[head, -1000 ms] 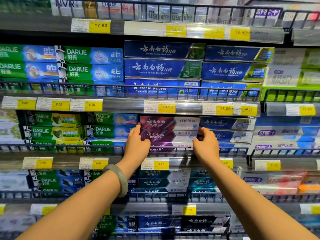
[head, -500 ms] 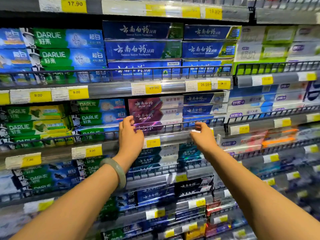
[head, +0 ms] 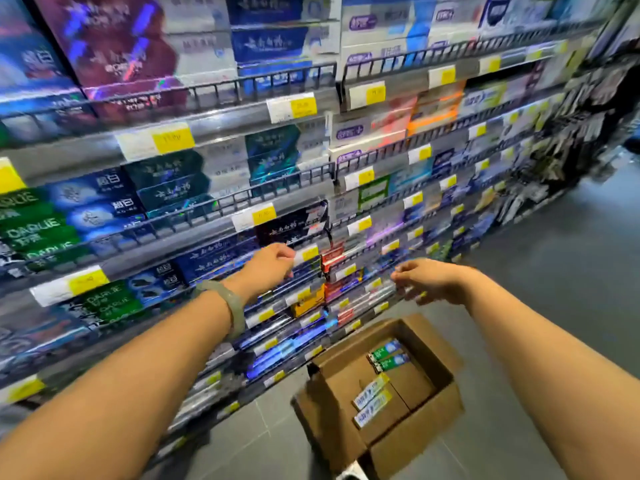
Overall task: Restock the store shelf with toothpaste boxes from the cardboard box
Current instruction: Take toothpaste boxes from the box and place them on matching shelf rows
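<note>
An open cardboard box (head: 426, 434) stands on the grey floor below my arms. Inside lie two green toothpaste boxes (head: 388, 357) near its far side and two yellow-and-white ones (head: 372, 398) nearer the middle. My left hand (head: 273, 266), with a pale bangle on the wrist, hangs in front of the lower shelves, fingers loosely curled around nothing. My right hand (head: 427, 277) is held out above the box with fingers apart and empty. The purple toothpaste boxes (head: 114, 46) sit on the shelf at the top left. The whole view is motion-blurred.
Wire-fronted shelves (head: 263, 84) packed with toothpaste run from left to right, with yellow price tags (head: 173, 138) along the rails. Green Darlie boxes (head: 34, 230) fill the left. Grey floor tiles (head: 554, 289) stretch to the right of the box.
Both hands have left the purple boxes on the shelf and dropped downward. My view has swung down and right, bringing the cardboard box on the floor into sight.
</note>
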Available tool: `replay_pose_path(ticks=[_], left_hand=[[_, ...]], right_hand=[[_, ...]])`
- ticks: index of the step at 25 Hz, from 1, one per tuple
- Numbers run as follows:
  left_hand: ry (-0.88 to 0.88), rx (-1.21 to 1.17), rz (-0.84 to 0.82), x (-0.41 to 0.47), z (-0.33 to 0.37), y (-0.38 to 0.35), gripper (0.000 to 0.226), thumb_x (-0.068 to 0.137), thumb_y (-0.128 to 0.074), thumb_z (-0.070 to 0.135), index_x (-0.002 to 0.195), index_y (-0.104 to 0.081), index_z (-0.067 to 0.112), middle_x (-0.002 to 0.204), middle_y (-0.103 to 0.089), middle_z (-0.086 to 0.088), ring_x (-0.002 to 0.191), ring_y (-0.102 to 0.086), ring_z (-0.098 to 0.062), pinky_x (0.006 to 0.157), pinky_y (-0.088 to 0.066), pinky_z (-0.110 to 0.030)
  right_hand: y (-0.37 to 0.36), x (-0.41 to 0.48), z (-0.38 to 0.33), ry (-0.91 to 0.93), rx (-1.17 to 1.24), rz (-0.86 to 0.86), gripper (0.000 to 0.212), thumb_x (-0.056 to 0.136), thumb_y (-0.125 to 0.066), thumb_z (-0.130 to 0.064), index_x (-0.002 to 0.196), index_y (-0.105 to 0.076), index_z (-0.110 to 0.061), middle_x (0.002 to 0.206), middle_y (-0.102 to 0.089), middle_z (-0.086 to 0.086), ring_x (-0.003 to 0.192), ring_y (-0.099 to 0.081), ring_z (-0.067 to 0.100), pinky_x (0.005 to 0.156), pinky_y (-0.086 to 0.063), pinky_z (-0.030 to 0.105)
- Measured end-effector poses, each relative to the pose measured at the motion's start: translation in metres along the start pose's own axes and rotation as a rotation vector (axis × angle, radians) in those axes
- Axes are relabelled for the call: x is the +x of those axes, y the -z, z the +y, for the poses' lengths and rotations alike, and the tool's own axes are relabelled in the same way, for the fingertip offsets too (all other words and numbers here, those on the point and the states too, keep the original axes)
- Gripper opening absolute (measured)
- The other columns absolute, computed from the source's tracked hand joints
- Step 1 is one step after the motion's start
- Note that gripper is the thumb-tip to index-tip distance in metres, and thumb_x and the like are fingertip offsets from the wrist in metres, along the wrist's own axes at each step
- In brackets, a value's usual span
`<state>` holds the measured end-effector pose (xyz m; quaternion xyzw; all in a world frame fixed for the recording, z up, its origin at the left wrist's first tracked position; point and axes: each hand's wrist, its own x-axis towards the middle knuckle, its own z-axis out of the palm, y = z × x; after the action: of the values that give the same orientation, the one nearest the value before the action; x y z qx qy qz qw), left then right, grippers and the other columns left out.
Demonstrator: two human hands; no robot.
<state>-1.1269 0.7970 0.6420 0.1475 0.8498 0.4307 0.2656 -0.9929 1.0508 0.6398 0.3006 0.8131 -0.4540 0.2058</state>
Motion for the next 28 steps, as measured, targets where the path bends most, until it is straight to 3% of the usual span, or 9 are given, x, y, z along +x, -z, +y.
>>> replay_pose_path(ticks=[3,5,8,12,14,17,20,24,28], left_hand=[[0.093,0.179,-0.328,0.006,0.008,-0.030,0.023,0.099,-0.043,0.027,0.096,-0.056,0.009,0.096,-0.058,-0.008,0.075,-0.052,-0.021,0.069,-0.042,-0.027],[0.132,0.279,-0.396,0.018,0.014,-0.047,0.035,0.099,-0.041,0.034,0.109,-0.059,0.005,0.111,-0.060,-0.007,0.085,-0.059,-0.015,0.072,-0.045,-0.028],[0.171,0.256,-0.362,0.050,0.013,-0.092,0.034,0.100,-0.040,0.032,0.111,-0.057,0.005,0.110,-0.059,-0.009,0.099,-0.058,-0.023,0.072,-0.044,-0.031],[0.285,0.053,-0.233,0.091,0.004,-0.185,0.031,0.098,-0.042,0.018,0.071,-0.054,0.009,0.071,-0.054,-0.012,0.065,-0.050,-0.022,0.053,-0.034,-0.021],[0.380,-0.010,-0.191,0.110,-0.007,-0.236,0.035,0.098,-0.042,0.015,0.063,-0.050,0.012,0.057,-0.055,-0.003,0.044,-0.051,-0.010,0.043,-0.036,-0.013],[0.515,-0.180,-0.209,0.136,-0.034,-0.315,0.025,0.097,-0.041,0.007,0.075,-0.051,0.012,0.068,-0.054,-0.003,0.052,-0.054,-0.008,0.047,-0.042,-0.016],[0.590,-0.178,-0.197,0.158,-0.069,-0.389,0.029,0.098,-0.041,0.009,0.072,-0.051,0.016,0.074,-0.056,-0.007,0.062,-0.053,-0.015,0.041,-0.040,-0.011],[0.649,-0.122,-0.146,0.187,-0.133,-0.444,0.020,0.093,-0.050,0.019,0.080,-0.064,0.014,0.104,-0.067,-0.021,0.097,-0.063,-0.031,0.091,-0.053,-0.040],[0.753,-0.091,-0.097,0.227,-0.232,-0.501,0.016,0.093,-0.051,0.012,0.084,-0.064,0.008,0.107,-0.066,-0.021,0.105,-0.062,-0.033,0.098,-0.048,-0.049]], right_hand=[[0.026,-0.003,0.046,-0.068,0.027,0.067,0.019,0.098,-0.046,-0.029,0.098,-0.055,-0.013,0.095,-0.057,0.005,0.087,-0.053,0.024,0.074,-0.041,0.033],[0.038,0.002,0.069,-0.075,0.030,0.103,0.016,0.098,-0.045,-0.025,0.098,-0.053,-0.011,0.091,-0.055,0.005,0.080,-0.051,0.022,0.067,-0.039,0.029],[0.050,0.028,0.111,-0.053,-0.047,0.130,0.014,0.095,-0.047,-0.017,0.085,-0.054,-0.011,0.082,-0.054,0.010,0.067,-0.050,0.021,0.056,-0.032,0.026],[0.063,0.098,0.180,-0.021,-0.174,0.023,0.024,0.092,-0.050,-0.023,0.070,-0.058,-0.016,0.082,-0.058,0.012,0.083,-0.058,0.033,0.067,-0.037,0.031],[0.074,0.128,0.213,-0.040,-0.184,-0.059,0.029,0.091,-0.051,-0.025,0.063,-0.057,-0.022,0.082,-0.060,0.010,0.081,-0.057,0.027,0.059,-0.037,0.027],[0.088,0.170,0.260,-0.085,-0.129,-0.121,0.028,0.092,-0.051,-0.022,0.066,-0.059,-0.020,0.081,-0.064,0.012,0.075,-0.059,0.024,0.057,-0.038,0.024],[0.086,0.224,0.314,-0.135,-0.016,-0.079,0.028,0.093,-0.050,-0.016,0.067,-0.060,-0.020,0.087,-0.068,0.018,0.077,-0.059,0.026,0.074,-0.047,0.036],[0.049,0.286,0.384,-0.198,0.020,-0.071,0.027,0.089,-0.055,-0.022,0.063,-0.060,-0.024,0.083,-0.065,0.008,0.083,-0.057,0.023,0.090,-0.048,0.047],[0.000,0.347,0.457,-0.242,-0.016,-0.181,0.027,0.092,-0.053,-0.019,0.066,-0.058,-0.021,0.095,-0.069,0.013,0.092,-0.063,0.033,0.096,-0.048,0.048]])
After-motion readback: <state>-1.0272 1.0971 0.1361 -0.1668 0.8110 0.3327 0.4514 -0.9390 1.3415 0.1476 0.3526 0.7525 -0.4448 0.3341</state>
